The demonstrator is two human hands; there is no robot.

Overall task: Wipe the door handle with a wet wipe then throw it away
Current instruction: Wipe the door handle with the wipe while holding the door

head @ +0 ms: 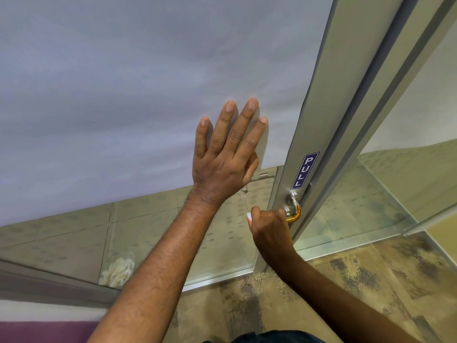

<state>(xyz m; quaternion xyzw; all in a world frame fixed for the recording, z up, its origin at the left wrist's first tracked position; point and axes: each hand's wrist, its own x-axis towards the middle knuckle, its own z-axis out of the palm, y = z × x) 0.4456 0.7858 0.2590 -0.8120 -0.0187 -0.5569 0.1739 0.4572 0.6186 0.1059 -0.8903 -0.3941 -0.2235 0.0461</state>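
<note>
The left hand [226, 154] lay flat, open, on the door [123, 95]; at its five o'clock, the right hand [268, 226] clenched a wipe [249, 216] on the handle [294, 211]

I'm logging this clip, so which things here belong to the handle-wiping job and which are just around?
Job:
door handle
wet wipe, in the right hand
left hand, flat on the door glass

Just around:
PULL sign
door frame
patterned floor
crumpled white thing behind the glass
</note>
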